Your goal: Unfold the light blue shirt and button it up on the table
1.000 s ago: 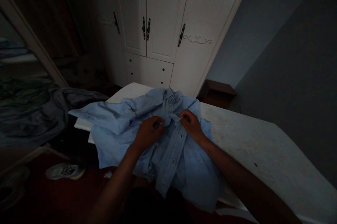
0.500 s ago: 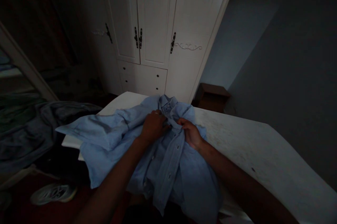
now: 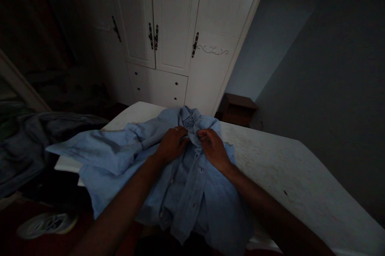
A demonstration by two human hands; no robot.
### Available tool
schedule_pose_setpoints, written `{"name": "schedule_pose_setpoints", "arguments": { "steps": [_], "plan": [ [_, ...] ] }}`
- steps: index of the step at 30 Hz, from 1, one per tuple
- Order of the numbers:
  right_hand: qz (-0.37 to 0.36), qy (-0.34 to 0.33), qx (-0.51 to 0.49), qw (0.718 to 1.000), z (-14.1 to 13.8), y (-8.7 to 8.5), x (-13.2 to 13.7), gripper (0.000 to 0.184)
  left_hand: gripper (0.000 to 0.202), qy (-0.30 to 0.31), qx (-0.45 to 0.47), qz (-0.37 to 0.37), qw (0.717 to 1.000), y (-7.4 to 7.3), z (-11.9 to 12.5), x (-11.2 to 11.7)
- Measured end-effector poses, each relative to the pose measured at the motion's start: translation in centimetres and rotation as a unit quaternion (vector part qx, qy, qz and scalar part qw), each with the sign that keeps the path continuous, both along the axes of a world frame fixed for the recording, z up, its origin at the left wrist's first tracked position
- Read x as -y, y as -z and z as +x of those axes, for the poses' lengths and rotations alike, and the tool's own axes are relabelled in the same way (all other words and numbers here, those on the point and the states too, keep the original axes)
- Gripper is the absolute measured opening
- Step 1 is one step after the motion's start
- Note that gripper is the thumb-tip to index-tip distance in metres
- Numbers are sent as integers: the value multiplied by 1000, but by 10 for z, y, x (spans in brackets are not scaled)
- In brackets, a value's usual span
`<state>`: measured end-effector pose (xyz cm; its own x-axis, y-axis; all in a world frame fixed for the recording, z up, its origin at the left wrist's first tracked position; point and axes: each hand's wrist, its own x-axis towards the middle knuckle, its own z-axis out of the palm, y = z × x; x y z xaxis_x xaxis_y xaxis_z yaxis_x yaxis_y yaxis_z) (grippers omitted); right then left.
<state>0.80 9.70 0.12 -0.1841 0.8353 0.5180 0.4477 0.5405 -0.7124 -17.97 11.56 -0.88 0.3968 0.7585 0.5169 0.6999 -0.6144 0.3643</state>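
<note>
A light blue button-up shirt (image 3: 126, 156) lies spread on a white table (image 3: 288, 168), collar pointing away from me, one sleeve stretched to the left. My left hand (image 3: 172, 144) and my right hand (image 3: 213, 147) meet just below the collar. Each pinches the fabric of the front placket near the top buttons. The shirt's lower hem hangs over the table's near edge.
A white wardrobe (image 3: 180, 35) with dark handles and drawers stands behind the table. A brown bedside stand (image 3: 237, 107) sits to its right. Dark bedding (image 3: 33, 144) lies at the left. A pale sneaker (image 3: 45, 224) rests on the red floor, lower left.
Both hands have moved up the shirt front toward the collar and closer together. The view has shifted, so the shirt sits lower left in frame.
</note>
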Motion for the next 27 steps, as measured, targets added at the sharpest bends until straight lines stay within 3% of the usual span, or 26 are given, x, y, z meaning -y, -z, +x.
{"name": "schedule_pose_setpoints", "arguments": {
  "steps": [4,10,16,27],
  "plan": [
    [113,-55,119,985,-13,-16,2,45,16,10,6,17,1000,5,1,-1],
    [114,-83,276,951,-14,-25,-22,26,22,-10,-14,-11,1000,5,-2,0],
    [81,-124,246,958,9,-18,-39,22,27,12,-26,-23,999,-1,0,2],
    [12,-140,115,983,8,19,-45,25,27,12,-53,-50,997,5,0,1]
  ]
}}
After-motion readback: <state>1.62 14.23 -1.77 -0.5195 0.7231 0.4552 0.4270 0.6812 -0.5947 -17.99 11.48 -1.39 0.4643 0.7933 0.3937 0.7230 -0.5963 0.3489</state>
